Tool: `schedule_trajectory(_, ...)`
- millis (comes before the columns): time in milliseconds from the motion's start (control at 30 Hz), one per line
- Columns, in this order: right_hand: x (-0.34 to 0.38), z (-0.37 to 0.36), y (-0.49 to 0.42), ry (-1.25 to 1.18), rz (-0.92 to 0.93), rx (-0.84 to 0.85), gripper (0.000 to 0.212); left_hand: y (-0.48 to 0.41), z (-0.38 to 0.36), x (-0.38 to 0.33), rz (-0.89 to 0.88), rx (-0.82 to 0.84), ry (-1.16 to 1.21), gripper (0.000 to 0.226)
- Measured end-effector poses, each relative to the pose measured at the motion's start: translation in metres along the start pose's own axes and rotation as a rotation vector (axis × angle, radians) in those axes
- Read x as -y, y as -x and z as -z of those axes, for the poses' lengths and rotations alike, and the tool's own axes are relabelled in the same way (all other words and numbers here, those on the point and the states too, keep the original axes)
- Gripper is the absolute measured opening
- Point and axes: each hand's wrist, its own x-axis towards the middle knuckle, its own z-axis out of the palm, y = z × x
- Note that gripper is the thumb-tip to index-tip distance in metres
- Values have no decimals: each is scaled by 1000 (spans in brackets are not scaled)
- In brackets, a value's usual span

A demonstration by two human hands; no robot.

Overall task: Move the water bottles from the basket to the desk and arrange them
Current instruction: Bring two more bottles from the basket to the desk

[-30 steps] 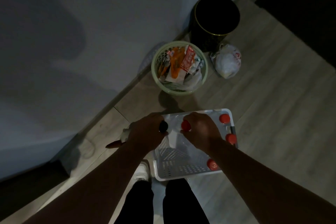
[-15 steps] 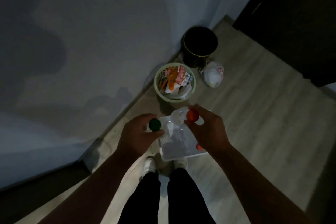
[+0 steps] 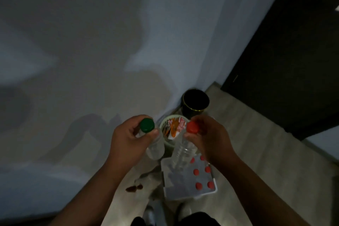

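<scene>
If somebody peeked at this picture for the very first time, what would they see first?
Probably the two bright caps in the middle: a green-capped bottle held in the left hand and a red-capped bottle held in the right hand. Just below them, on the floor, sits a white basket dotted with more red caps. Behind the hands, by the wall, are a full pale green wastebasket and a black bin.

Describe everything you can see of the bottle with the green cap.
The green-capped bottle is clear, looks like plastic, and has a round dark green screw cap. The left hand holds it by the neck just under the cap, so it hangs roughly upright in the air above the floor, left of the white basket. Whether it holds water cannot be told in this dim light.
</scene>
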Motion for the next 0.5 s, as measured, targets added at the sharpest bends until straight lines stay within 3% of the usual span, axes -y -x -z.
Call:
schedule_trajectory(133,26,10,-8,-51,52,36,38,13,14,-20,4,-137,-38,17)
schedule_trajectory(500,55,16,-27,-191,280,457,34,81,8,-70,121,-604,-182,28)
